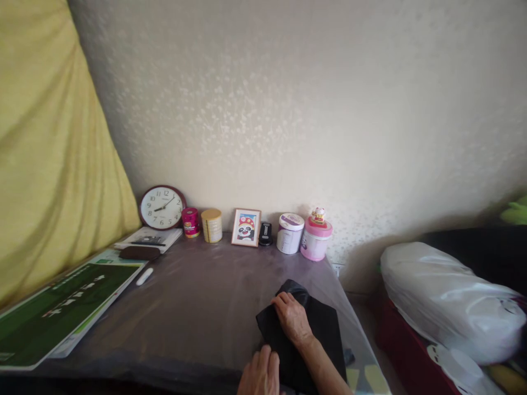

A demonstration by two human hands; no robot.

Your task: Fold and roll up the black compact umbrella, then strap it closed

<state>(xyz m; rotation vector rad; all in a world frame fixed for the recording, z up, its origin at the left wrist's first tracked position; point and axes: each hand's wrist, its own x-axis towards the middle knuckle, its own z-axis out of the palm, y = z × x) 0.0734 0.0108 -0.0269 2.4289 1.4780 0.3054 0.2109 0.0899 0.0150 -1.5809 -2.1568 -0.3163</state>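
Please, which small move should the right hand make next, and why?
Perhaps the right hand should smooth the bunched far end of the black fabric, since that part looks raised, while the fabric beside the forearm looks flatter.

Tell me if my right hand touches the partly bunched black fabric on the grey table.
Touching. The head view shows your bare right hand resting on the black fabric, near where it bunches, with no gap visible.
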